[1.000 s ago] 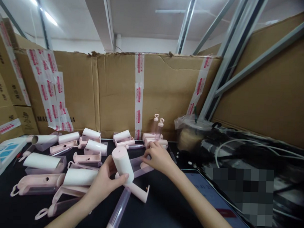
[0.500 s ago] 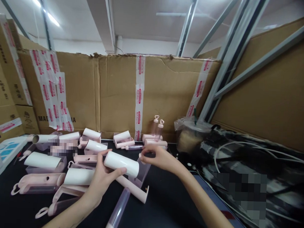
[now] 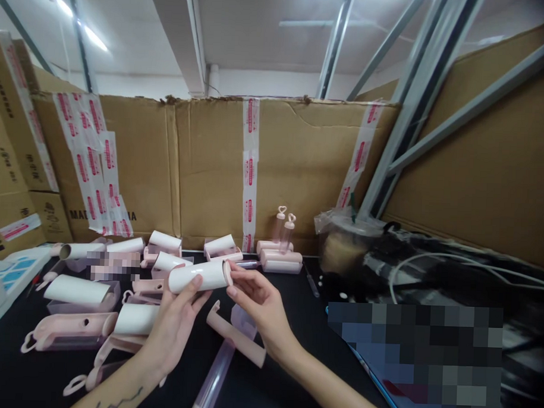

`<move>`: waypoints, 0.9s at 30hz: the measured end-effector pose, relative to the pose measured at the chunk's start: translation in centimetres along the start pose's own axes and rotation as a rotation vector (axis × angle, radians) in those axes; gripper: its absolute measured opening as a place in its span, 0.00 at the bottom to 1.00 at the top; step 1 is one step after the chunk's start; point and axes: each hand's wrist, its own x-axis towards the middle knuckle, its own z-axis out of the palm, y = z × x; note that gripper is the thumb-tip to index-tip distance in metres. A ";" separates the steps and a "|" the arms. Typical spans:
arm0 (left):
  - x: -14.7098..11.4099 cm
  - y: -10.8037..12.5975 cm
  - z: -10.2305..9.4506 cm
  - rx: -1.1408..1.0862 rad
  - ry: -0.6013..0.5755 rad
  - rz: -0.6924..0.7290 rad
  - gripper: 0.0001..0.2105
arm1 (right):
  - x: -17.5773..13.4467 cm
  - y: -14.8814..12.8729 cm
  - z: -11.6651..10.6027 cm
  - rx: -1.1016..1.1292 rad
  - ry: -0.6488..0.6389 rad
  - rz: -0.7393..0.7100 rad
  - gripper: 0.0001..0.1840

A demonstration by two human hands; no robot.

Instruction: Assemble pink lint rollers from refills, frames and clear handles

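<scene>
My left hand grips a white lint roller roll from below, the thumb lying along its side, and holds it tilted slightly above the table. At the roll's right end, my right hand pinches a small pink end cap against the opening; how far it sits inside is hidden. Below the hands lie a pink curved case half and a clear purplish cover, partly behind my right hand. A clear tube with a pink end lies in front of them.
Several white rolls and pink cases cover the table's left side. Pink cases and two heart-topped tubes stand at the back. A drink cup, cables and a blue-edged tablet lie right. Cardboard walls the back.
The roll has moved left and up and turned nearer level. My right hand has brought the pink end cap from beside the clear cover to the roll's right end.
</scene>
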 end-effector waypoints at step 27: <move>-2.0 -2.7 -2.8 1.146 -0.428 0.036 0.47 | 3.5 -4.1 -6.3 -0.175 0.086 0.379 0.11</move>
